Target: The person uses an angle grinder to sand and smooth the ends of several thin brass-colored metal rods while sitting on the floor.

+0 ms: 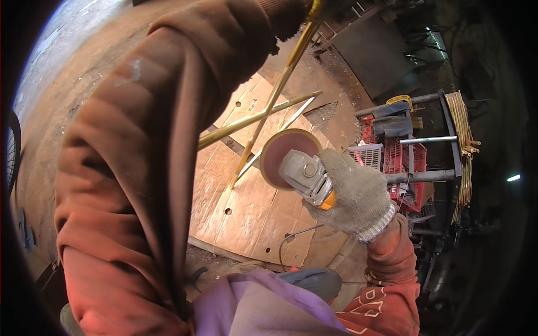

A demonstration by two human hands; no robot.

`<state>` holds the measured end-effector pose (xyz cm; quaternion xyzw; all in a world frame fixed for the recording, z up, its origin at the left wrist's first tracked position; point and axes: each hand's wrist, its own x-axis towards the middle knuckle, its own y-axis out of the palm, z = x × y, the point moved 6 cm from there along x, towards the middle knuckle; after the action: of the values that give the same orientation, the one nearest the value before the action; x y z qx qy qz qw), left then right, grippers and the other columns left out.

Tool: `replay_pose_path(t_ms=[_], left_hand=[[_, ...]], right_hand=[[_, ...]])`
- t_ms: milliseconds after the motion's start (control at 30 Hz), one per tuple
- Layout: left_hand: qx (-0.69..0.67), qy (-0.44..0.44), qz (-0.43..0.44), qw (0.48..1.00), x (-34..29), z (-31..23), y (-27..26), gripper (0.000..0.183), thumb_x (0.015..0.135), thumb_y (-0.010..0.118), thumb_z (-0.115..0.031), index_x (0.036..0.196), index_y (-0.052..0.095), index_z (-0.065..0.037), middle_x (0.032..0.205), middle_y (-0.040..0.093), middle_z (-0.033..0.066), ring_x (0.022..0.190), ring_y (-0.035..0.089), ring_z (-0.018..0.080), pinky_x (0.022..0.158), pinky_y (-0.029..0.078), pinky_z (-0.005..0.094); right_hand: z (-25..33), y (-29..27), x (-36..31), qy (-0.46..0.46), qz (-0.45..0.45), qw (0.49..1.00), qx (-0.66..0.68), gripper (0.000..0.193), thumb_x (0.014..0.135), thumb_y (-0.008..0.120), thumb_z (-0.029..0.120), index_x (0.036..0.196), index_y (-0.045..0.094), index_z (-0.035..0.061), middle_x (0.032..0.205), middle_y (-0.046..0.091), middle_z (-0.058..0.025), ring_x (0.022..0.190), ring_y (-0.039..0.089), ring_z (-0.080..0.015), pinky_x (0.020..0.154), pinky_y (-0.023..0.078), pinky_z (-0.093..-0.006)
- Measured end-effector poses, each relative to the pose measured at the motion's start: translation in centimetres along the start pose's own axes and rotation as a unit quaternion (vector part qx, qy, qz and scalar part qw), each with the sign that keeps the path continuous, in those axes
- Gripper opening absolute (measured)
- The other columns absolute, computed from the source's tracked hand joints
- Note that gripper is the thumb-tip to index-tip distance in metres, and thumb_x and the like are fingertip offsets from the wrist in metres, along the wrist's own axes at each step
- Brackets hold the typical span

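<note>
My right hand (pixel 356 193), in a grey knitted glove, is closed around an angle grinder (pixel 305 173) with a grey metal head and an orange part. Its broad reddish disc (pixel 277 154) faces the gold-coloured tubes, overlapping a pale bar in view. One long tube (pixel 280 84) slants up toward the top edge, crossing another tube (pixel 246 121) that runs left to right. My left arm (pixel 140 129), in a red-brown sleeve, reaches far up beside them. Only a yellowish sliver shows past its cuff at the slanted tube's upper end; the left hand's fingers are hidden.
Flattened cardboard (pixel 252 215) with holes lies beneath the tubes. A dark cable (pixel 302 231) curves across its near edge. On the right stands a metal rack (pixel 428 175) with red crates (pixel 395 162) and a bundle of gold tubes (pixel 464 129). A dark panel (pixel 372 53) leans behind.
</note>
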<state>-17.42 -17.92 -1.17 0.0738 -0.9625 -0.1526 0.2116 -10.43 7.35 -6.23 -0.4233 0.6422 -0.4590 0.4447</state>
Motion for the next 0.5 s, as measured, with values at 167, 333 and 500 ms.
replay_pose_path(t_ms=[167, 333, 500], left_hand=[[-0.007, 0.007, 0.043, 0.999, 0.3, 0.3, 3.2, 0.049, 0.096, 0.050, -0.052, 0.083, 0.067, -0.008, 0.058, 0.050, 0.0022, 0.047, 0.044, 0.0165, 0.043, 0.036, 0.0347], [-0.023, 0.013, 0.104, 0.994, 0.9, 0.4, 7.9, 0.051, 0.096, 0.049, -0.053, 0.080, 0.067, -0.008, 0.057, 0.049, 0.0024, 0.047, 0.046, 0.0169, 0.044, 0.036, 0.0356], [-0.020, -0.022, 0.105, 0.994, 1.8, 0.4, 11.9, 0.057, 0.096, 0.046, -0.055, 0.076, 0.068, -0.006, 0.056, 0.049, 0.0030, 0.046, 0.047, 0.0181, 0.045, 0.038, 0.0379]], right_hand=[[-0.2, -0.3, -0.9, -0.009, -0.006, 0.999, -0.032, 0.065, 0.071, 0.085, 0.033, 0.123, 0.053, 0.0100, 0.087, 0.065, -0.0114, 0.074, 0.071, -0.0306, 0.058, 0.054, -0.0432], [0.0, -0.6, -1.7, -0.017, 0.042, 0.996, -0.077, 0.064, 0.071, 0.084, 0.033, 0.122, 0.054, 0.0076, 0.086, 0.065, -0.0122, 0.071, 0.071, -0.0301, 0.057, 0.054, -0.0444], [0.5, -1.4, -3.3, -0.016, 0.083, 0.989, -0.118, 0.064, 0.072, 0.084, 0.033, 0.122, 0.056, 0.0039, 0.087, 0.067, -0.0140, 0.071, 0.072, -0.0305, 0.057, 0.054, -0.0440]])
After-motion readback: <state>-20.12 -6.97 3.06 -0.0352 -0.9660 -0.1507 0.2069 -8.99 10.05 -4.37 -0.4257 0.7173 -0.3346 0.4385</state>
